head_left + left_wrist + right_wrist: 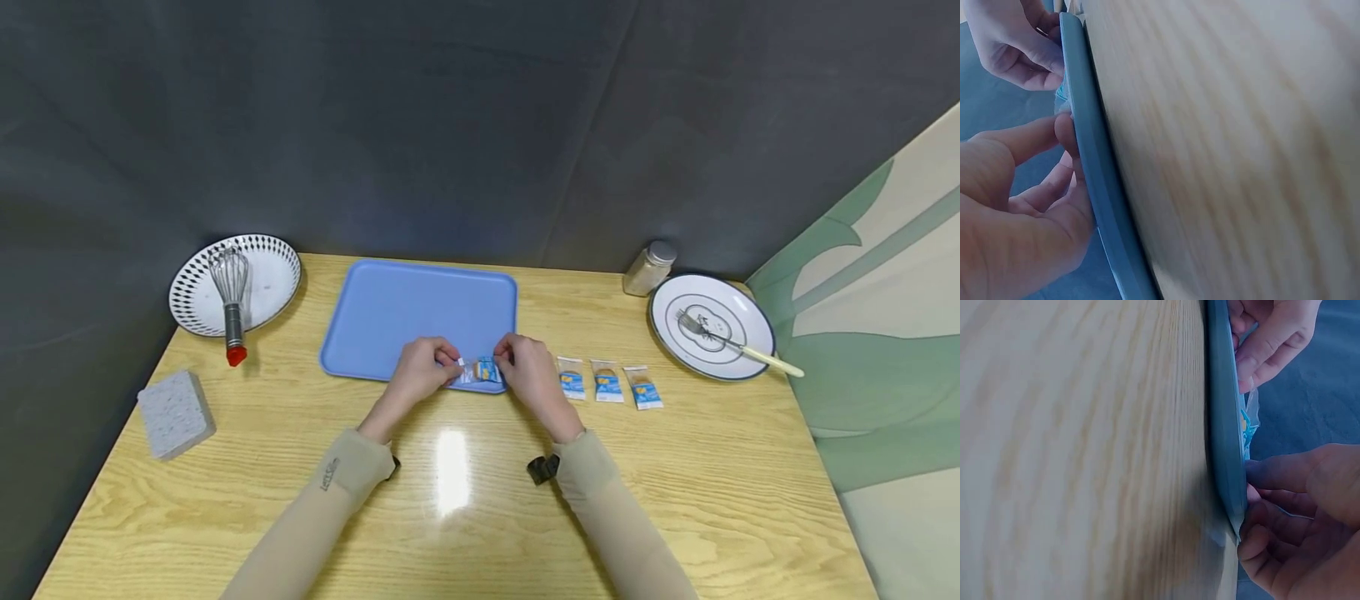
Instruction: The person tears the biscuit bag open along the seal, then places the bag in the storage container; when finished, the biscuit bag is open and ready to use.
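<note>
A small clear-and-blue snack packet (480,372) lies crosswise over the near right part of a blue tray (420,304). My left hand (423,365) pinches its left end between thumb and fingers. At the other end, the right hand (529,372) pinches the blue side of the wrapper. Both wrist views look along the tray's raised rim (1094,150), which hides most of the packet. In the right wrist view a bit of the printed wrapper (1249,425) shows between the two hands.
Three similar packets, a left one (571,380), a middle one (607,382) and a right one (643,388), lie right of the tray. Farther right are a shaker jar (649,268) and a plate (678,292) with a fork (738,345). Leftward are a whisk (232,304) on a patterned plate (273,287) and a grey sponge-like block (175,414).
</note>
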The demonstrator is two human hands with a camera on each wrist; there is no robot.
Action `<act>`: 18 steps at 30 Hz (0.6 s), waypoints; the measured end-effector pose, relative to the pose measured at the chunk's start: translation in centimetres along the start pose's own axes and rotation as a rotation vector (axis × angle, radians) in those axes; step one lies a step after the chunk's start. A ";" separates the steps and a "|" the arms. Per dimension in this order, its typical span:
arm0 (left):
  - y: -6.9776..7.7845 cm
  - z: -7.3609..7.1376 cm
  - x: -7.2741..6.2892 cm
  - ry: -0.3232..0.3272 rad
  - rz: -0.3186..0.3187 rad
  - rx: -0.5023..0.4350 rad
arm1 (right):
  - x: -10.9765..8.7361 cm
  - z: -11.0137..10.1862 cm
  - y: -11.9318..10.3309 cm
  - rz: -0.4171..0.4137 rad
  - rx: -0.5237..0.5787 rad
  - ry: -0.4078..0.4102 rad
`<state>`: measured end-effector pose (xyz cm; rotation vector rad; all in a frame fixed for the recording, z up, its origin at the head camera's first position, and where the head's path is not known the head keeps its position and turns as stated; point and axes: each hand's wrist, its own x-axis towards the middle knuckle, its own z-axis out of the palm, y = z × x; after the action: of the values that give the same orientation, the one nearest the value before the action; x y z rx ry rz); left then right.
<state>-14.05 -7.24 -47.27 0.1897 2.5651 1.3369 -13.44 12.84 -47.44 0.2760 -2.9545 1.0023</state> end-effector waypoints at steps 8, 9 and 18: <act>-0.4 0.9 -0.5 0.075 0.040 -0.019 | 0.1 -0.1 0.3 -0.001 0.028 0.004; -0.5 1.0 -0.6 0.082 0.040 -0.023 | 0.1 -0.1 0.3 -0.001 0.032 0.002; -0.2 1.2 -0.8 0.109 0.021 -0.055 | 0.3 -0.2 0.6 0.008 0.035 -0.039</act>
<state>-12.93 -6.56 -47.94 0.1381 2.6178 1.4618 -13.89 13.40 -47.62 0.2887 -2.9777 1.0621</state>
